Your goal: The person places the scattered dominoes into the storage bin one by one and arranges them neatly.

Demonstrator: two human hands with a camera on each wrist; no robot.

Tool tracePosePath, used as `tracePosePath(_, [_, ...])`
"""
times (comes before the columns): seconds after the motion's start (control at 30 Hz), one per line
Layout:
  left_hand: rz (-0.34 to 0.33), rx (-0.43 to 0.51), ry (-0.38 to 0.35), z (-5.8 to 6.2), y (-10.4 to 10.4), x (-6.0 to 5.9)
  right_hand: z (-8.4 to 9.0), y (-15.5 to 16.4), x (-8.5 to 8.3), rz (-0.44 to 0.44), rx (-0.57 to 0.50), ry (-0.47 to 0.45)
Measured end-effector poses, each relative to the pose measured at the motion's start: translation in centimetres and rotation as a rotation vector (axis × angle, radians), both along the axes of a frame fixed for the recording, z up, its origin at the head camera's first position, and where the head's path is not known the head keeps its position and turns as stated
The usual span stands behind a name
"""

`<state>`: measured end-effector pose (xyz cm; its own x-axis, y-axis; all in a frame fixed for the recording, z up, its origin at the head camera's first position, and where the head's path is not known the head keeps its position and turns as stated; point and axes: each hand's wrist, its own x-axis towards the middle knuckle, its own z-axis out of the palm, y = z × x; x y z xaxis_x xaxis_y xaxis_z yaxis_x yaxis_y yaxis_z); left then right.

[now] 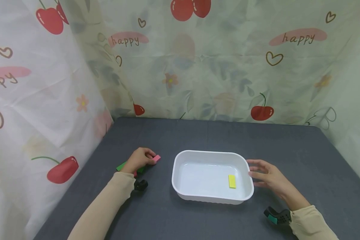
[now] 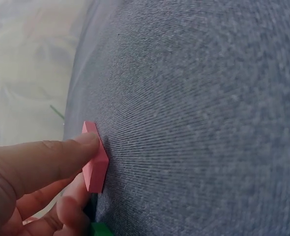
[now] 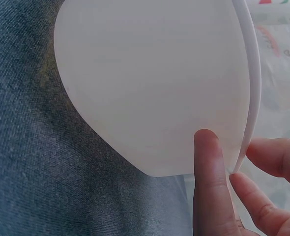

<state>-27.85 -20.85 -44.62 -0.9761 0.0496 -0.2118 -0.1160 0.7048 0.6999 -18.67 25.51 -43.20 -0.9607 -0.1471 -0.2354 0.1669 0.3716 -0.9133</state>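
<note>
Now the left grip (image 1: pixel 139 160) pinches the pink block (image 1: pixel 156 158); the right grip (image 1: pixel 265 176), fingers relaxed, touches the white tray (image 1: pixel 249 173).

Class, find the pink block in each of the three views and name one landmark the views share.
Head view: the pink block lies left of the white tray, at the fingertips of the left hand.
Left wrist view: the block sits at lower left on the cloth, pinched between thumb and fingers.
Right wrist view: not in it; only the tray's outer wall and the right hand show.
Shared landmark: the grey tabletop.
</note>
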Motion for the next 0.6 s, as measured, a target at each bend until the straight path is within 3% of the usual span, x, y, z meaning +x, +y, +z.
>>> tracePosePath(0.23, [-0.011,-0.006,-0.006,0.1,0.1,0.1,0.0,0.0,0.0,-0.011,0.018,-0.014])
tracePosePath(0.6, [-0.141,-0.017,-0.038,0.3,-0.9,-0.5,0.0,0.0,-0.1,-0.007,0.014,-0.013])
